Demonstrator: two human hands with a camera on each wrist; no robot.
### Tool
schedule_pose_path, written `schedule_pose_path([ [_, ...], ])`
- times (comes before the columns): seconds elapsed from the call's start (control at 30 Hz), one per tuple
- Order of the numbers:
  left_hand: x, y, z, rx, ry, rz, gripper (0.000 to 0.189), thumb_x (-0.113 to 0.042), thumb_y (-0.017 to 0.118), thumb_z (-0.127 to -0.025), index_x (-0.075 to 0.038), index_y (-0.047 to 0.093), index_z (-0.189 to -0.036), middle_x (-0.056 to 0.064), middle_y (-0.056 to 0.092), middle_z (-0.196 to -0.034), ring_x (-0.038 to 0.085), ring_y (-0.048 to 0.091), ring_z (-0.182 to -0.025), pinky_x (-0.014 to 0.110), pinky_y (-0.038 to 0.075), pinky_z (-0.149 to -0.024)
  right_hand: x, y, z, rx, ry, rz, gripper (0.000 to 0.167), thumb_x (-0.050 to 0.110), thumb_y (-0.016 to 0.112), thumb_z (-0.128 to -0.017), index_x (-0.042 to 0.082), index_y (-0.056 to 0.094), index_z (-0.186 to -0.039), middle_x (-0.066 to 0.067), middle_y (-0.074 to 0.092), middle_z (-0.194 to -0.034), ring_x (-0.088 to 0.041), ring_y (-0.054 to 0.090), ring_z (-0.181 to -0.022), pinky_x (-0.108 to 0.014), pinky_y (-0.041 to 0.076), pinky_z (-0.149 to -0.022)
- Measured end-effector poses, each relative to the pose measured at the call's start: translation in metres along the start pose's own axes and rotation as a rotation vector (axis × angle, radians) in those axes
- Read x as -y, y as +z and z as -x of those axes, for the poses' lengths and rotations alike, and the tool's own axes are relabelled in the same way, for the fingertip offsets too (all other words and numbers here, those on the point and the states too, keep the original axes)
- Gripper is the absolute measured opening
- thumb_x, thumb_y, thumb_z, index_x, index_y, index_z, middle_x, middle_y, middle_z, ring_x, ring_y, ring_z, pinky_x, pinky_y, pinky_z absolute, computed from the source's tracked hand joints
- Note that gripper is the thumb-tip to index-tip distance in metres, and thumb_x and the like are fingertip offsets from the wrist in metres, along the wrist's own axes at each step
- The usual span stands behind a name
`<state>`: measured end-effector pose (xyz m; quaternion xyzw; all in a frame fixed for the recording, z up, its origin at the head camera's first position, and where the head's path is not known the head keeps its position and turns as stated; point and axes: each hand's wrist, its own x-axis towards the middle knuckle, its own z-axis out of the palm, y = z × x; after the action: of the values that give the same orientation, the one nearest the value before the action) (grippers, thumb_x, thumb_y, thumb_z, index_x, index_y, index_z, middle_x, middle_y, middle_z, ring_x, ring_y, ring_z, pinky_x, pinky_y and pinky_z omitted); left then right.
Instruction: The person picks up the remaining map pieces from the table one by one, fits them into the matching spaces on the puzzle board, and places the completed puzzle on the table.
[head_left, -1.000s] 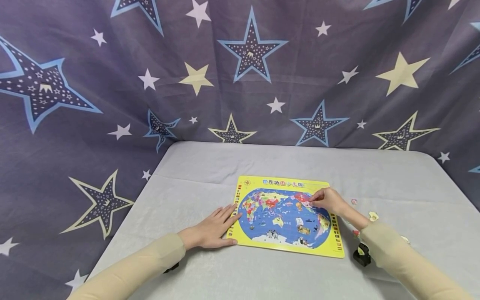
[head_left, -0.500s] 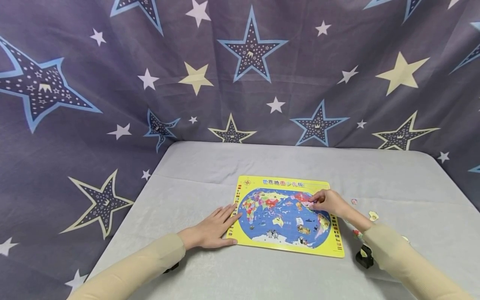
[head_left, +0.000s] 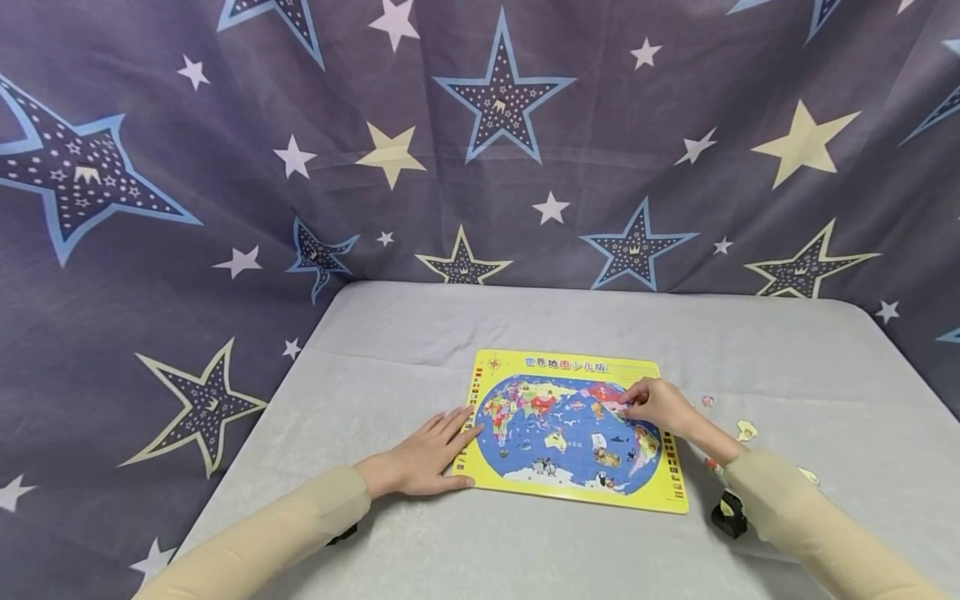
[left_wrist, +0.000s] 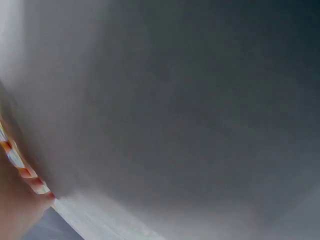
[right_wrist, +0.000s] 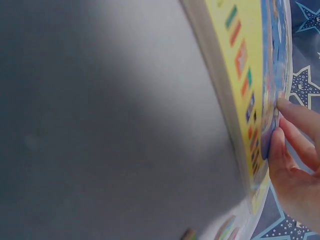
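Note:
A yellow-bordered world map puzzle board (head_left: 660, 500) lies flat on the bed-like surface, with colored land pieces set in its blue sea. My left hand (head_left: 422, 458) rests palm down at the board's left edge, fingers spread over the border and thumb near the lower corner. At the upper right of the map, my right hand (head_left: 660, 406) pinches a small pinkish puzzle piece (head_left: 613, 409) between thumb and fingertips. In the right wrist view that hand (right_wrist: 295, 155) touches the map area, mostly hiding the piece. Only a sliver of the left hand (left_wrist: 20, 200) shows in the left wrist view.
Right of the board lie several loose pieces: a pink one (head_left: 708, 402), a cream one (head_left: 746, 431) and a red one (head_left: 712, 466). A black device (head_left: 727, 515) sits under the right forearm. A star-patterned curtain (head_left: 480, 192) hangs behind the grey surface (head_left: 405, 358).
My right hand has shifted very slightly at the same spot on the map, still pinching the piece. The left hand and the board have stayed in place.

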<state>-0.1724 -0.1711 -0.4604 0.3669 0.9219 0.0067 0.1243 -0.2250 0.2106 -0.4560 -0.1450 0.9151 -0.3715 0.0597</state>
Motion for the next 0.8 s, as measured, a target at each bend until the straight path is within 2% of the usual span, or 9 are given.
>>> schedule_pose_path([
  [0.47, 0.0005, 0.0009, -0.0003, 0.000, -0.001, -0.006, 0.080, -0.068, 0.023, -0.083, -0.016, 0.011, -0.144, 0.009, 0.000, -0.149, 0.021, -0.001, -0.135, 0.038, 0.007, -0.109, 0.0055, 0.0013, 0.0039, -0.033, -0.043, 0.054, 0.013, 0.005, 0.070, -0.074, -0.001, 0.068, -0.084, -0.006, 0.055, -0.077, -0.013, 0.045, -0.062, -0.021, 0.037, -0.052],
  [0.8, 0.0003, 0.0005, -0.0005, 0.000, -0.003, -0.014, 0.080, -0.067, 0.025, -0.084, -0.016, 0.012, -0.144, 0.009, 0.001, -0.149, 0.021, 0.000, -0.135, 0.038, 0.007, -0.109, 0.0032, 0.0032, 0.0026, -0.039, -0.013, 0.048, 0.011, 0.006, 0.069, -0.074, -0.001, 0.067, -0.083, -0.006, 0.055, -0.075, -0.013, 0.046, -0.061, -0.021, 0.037, -0.052],
])
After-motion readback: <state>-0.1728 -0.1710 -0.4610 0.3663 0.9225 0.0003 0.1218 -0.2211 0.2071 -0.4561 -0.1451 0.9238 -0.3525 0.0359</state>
